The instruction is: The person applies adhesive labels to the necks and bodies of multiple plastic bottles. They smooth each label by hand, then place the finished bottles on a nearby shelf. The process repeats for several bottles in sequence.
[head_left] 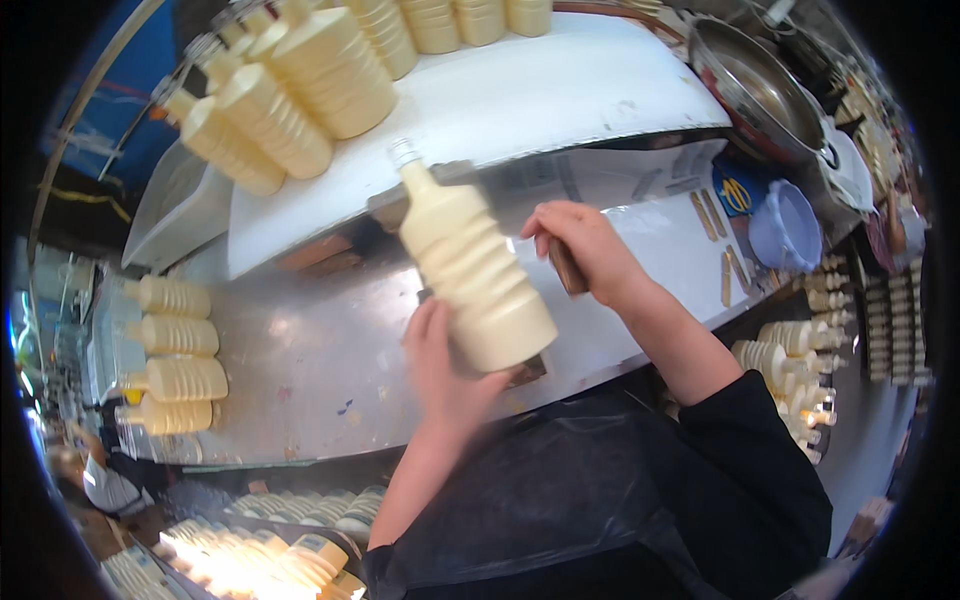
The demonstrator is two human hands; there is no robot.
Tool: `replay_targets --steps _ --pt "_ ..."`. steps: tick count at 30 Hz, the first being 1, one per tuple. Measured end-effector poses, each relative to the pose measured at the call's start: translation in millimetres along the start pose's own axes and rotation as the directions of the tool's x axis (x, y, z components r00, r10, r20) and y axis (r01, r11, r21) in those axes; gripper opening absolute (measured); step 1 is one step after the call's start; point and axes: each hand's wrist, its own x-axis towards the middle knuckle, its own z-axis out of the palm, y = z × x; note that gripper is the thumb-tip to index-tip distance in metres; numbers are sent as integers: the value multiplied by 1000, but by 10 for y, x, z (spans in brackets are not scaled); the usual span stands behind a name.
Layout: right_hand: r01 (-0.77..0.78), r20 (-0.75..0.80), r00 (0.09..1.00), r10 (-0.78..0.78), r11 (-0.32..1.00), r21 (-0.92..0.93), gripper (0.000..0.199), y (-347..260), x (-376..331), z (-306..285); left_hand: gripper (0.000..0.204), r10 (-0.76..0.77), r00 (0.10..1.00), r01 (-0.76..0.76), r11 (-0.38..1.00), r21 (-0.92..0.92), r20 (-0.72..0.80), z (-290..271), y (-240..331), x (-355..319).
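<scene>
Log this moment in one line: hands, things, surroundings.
Left hand: at bottle's lower end, blurred | Right hand: holding brown piece | Nearby: more bottles at table's left, blue basin at right

Grey worktable (310, 370) (rather shiny), white shelf (530, 85) beyond

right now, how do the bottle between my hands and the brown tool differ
The bottle is cream; the tool is brown. The bottle is far larger, while the tool is small beside it. The bottle has ridges and a narrow neck; the tool's visible part looks plain. The tool is gripped in the right hand; the bottle is at the left hand. Both are over the bench.
</scene>
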Motion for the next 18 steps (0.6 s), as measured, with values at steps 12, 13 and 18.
replay_targets --steps 12,13,18 --pt "71 -174 879 -443 484 -872 24 439 -407 -664 113 67 998 -67 981 182 6 10 37 -15" --pt "-8 -223 857 -465 420 -907 26 558 -360 -844 113 71 997 -71 980 186 10 9 44 -5" --pt "-298 -414 741 -530 293 -909 35 538 -331 -1504 113 73 997 -73 968 240 10 -15 115 8"
